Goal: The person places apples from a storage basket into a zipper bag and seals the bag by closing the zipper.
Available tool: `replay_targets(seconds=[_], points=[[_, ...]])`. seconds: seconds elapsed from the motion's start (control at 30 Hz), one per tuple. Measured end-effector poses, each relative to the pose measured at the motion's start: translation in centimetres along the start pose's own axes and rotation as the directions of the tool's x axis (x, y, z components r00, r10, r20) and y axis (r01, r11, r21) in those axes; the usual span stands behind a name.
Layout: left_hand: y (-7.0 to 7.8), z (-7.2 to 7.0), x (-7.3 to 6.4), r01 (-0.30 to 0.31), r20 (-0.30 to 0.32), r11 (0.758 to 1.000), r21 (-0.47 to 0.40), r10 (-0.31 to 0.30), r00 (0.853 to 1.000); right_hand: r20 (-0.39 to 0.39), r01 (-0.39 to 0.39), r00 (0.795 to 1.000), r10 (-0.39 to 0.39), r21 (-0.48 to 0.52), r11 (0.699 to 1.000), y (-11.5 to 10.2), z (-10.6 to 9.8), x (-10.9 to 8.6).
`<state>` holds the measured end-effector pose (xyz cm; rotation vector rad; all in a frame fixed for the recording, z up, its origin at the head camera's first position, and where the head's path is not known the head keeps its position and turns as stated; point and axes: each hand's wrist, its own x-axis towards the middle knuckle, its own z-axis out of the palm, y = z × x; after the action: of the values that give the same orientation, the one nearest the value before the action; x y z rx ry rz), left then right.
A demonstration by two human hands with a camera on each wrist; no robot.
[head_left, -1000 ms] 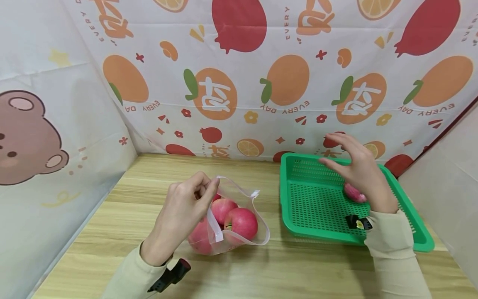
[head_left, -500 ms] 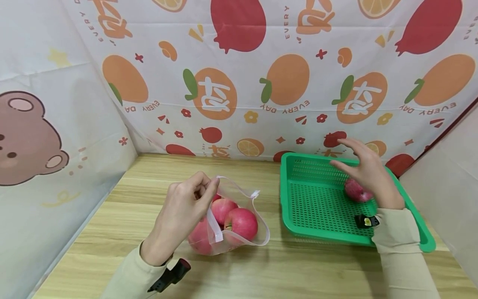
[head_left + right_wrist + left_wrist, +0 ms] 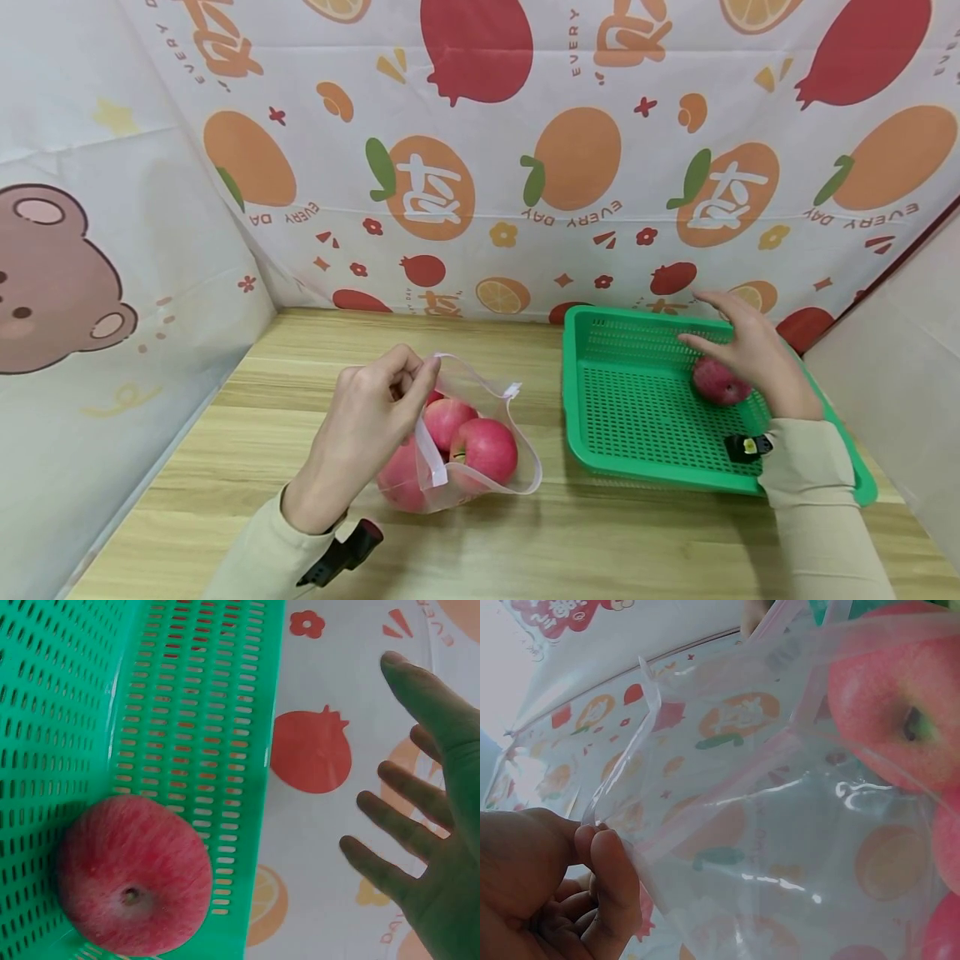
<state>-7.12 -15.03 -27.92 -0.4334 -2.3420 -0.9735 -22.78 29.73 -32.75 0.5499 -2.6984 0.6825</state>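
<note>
The apple (image 3: 718, 384) in the basket (image 3: 660, 475), near the spread right hand (image 3: 759, 358), is probably firm, slick and easily bruised, best gripped around its sides, while the left hand (image 3: 372, 421) pinches the likely limp bag (image 3: 735, 840) on the bench (image 3: 600, 550) by its edge.

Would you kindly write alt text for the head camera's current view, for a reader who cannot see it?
A person's left hand pinches the edge of a clear bag of apples on a wood-grain table. The empty right hand hovers over a green basket holding a red apple. A fruit-print cloth hangs behind.
</note>
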Motion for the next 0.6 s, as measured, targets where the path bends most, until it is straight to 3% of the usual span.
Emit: replay_targets(seconds=[0.6], points=[[0.0, 0.0, 0.0, -0.002, 0.003, 1.000, 0.006, 0.002, 1.000, 0.134, -0.106, 0.985, 0.112, -0.052, 0.993, 2.1, -0.2, -0.6]])
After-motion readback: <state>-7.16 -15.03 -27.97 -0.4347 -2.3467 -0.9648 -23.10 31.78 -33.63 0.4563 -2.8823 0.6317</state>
